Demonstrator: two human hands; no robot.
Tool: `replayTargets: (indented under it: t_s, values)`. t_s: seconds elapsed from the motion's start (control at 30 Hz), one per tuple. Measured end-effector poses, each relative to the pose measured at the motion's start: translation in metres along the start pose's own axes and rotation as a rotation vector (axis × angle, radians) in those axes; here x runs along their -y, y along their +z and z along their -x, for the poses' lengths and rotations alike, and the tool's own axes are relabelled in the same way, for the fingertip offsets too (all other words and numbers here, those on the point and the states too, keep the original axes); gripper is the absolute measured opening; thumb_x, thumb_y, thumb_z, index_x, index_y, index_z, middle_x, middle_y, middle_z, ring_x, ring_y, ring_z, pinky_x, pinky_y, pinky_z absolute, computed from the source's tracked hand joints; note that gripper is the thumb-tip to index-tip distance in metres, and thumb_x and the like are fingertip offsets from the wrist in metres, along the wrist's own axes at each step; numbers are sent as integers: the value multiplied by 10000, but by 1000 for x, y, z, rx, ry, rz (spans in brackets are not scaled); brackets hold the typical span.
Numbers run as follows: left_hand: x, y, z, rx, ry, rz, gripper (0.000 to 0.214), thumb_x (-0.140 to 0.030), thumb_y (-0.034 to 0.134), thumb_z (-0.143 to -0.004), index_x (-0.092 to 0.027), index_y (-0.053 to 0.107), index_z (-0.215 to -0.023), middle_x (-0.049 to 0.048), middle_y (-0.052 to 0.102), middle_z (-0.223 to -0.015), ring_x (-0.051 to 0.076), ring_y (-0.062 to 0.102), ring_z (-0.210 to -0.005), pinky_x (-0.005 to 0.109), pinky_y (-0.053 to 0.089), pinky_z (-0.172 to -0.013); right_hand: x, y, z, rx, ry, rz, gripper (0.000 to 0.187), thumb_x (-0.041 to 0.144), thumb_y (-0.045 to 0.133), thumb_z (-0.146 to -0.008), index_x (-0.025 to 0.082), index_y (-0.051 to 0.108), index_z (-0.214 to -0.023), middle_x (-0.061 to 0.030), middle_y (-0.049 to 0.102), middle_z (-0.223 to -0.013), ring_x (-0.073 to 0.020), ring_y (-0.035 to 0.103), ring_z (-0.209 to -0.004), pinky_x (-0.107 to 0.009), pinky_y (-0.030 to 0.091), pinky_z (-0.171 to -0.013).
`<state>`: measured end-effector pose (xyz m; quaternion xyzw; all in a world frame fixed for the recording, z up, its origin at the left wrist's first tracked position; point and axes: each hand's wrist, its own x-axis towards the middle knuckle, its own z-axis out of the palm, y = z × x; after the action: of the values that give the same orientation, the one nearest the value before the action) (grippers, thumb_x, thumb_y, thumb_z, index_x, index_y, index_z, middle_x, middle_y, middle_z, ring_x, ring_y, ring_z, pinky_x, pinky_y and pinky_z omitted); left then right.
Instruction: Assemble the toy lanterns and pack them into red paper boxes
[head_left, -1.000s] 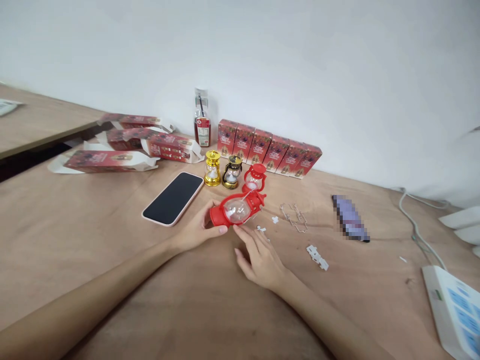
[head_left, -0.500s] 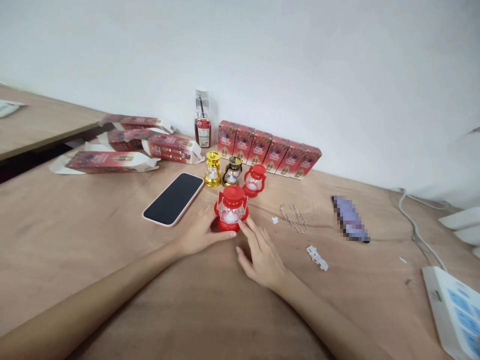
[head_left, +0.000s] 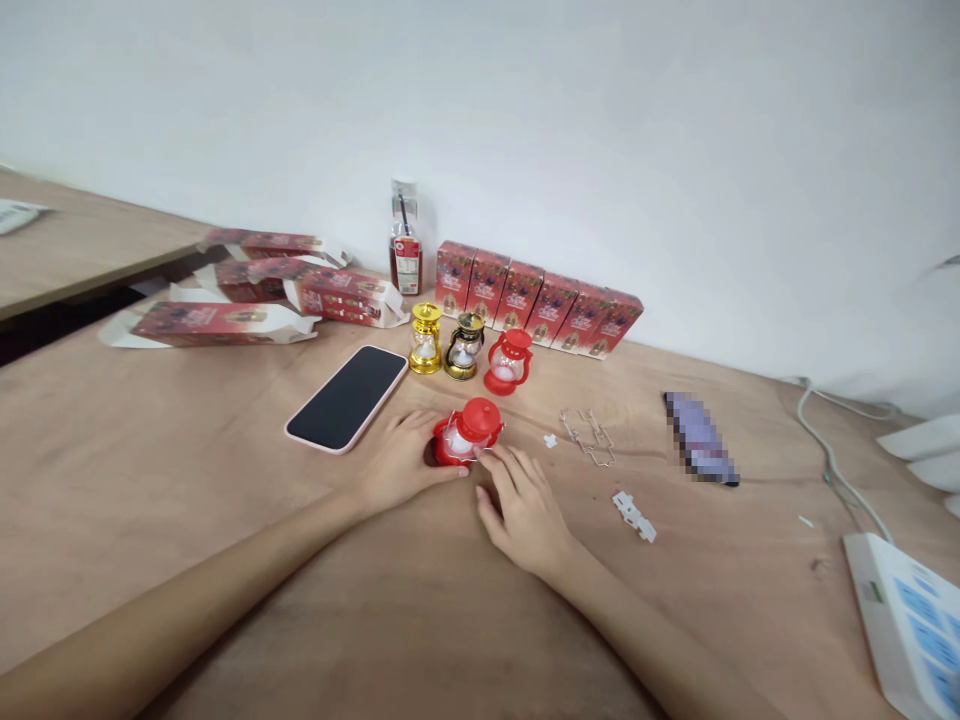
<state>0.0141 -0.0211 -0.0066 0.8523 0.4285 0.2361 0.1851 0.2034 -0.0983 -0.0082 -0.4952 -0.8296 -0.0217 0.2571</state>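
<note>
A small red toy lantern (head_left: 469,430) sits on the wooden table (head_left: 225,520) between my hands, tilted toward me. My left hand (head_left: 397,462) wraps round its base from the left. My right hand (head_left: 525,505) lies beside it on the right, its fingertips touching the lantern's lower edge and a thin wire piece there. Behind stand a gold lantern (head_left: 425,338), a black-and-gold lantern (head_left: 464,346) and another red lantern (head_left: 509,361).
A phone (head_left: 347,396) lies face up to the left. Red boxes (head_left: 536,297) line the wall; opened boxes (head_left: 255,290) lie at left near a bottle (head_left: 404,238). Wire handles (head_left: 590,434) and white bits (head_left: 634,514) lie right, with a cable (head_left: 832,455) and a white device (head_left: 911,620).
The red lantern lay on its side in my left hand, was stood upright, and now tilts toward me lower on the table. My right fingers closed in on its base.
</note>
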Motion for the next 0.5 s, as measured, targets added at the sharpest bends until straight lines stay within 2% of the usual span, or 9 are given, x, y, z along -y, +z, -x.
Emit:
replayTargets:
  t_s: [0.17,0.33,0.4,0.5]
  values:
    - [3,1,-1,4,11,-70,650,-578,659,-694,-164,542,-1180,125,582,-1233,324,516,-1159,489,394,-977,0,1,1,-34,68,62,247,181,456,-859,147,608,-1050,-126,599,-1201,-280,480,-1158,-436,445,-891]
    - [13,-8,8,23,33,107,701,-478,720,-652,-182,491,-1245,133,536,-1295,313,518,-1174,482,425,-982,-7,4,3,-52,113,92,274,174,449,-860,135,600,-1085,-141,592,-1223,-283,466,-1201,-447,427,-934]
    - [19,-23,17,30,-18,205,688,-477,701,-668,-199,487,-1260,122,539,-1303,303,525,-1176,479,423,-993,-12,4,2,-58,115,80,285,174,452,-863,127,595,-1105,-151,587,-1231,-281,466,-1212,-457,416,-965]
    - [32,-63,24,64,-147,336,564,-528,608,-751,-232,530,-1224,71,583,-1264,267,554,-1149,432,460,-954,-17,6,2,-41,105,34,276,171,436,-877,137,604,-1094,-142,598,-1223,-262,507,-1175,-439,435,-964]
